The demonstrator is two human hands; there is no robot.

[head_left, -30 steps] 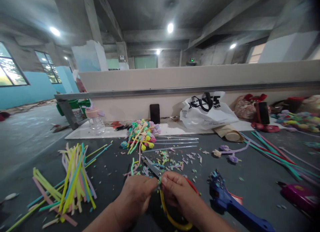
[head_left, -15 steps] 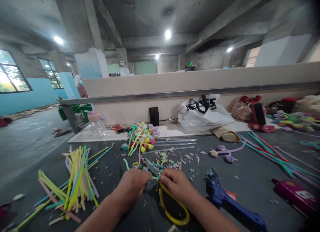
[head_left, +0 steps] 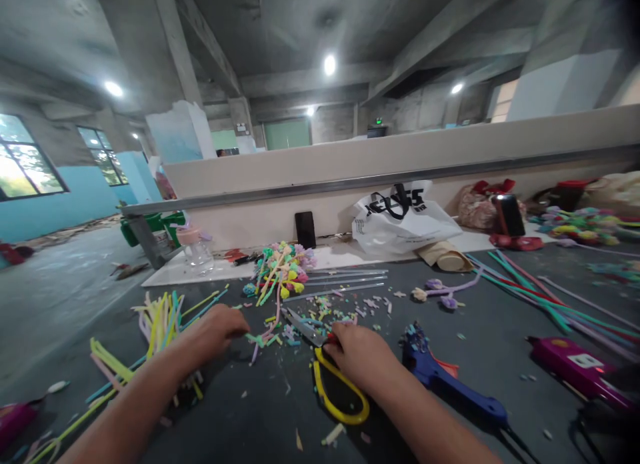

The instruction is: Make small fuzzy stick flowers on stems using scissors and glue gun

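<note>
My right hand [head_left: 363, 357] is closed on a pair of scissors [head_left: 343, 396] at the pivot, where a bit of red shows by the fingers. The yellow handle loops hang toward me and the blades point away to the left, among cut bits. My left hand [head_left: 220, 329] is over to the left with its fingers pinched together; what they hold, if anything, is hidden. Just right of its fingertips lie pale green pieces [head_left: 256, 339] of fuzzy stem. Beneath and beside my left forearm spreads a pile of cut fuzzy stems [head_left: 163, 317] in yellow, pink and blue.
Behind the hands lies a bunch of fuzzy flowers [head_left: 283, 267] beside clear sticks [head_left: 345, 281]. A blue glue gun [head_left: 450, 384] rests to the right, near a magenta tool [head_left: 575, 367]. A phone [head_left: 305, 229], a bottle [head_left: 197, 254] and a white bag [head_left: 400, 221] line the back.
My left hand has moved left, away from the scissors and toward the stem pile. My right hand stays on the scissors. The view has shifted slightly.
</note>
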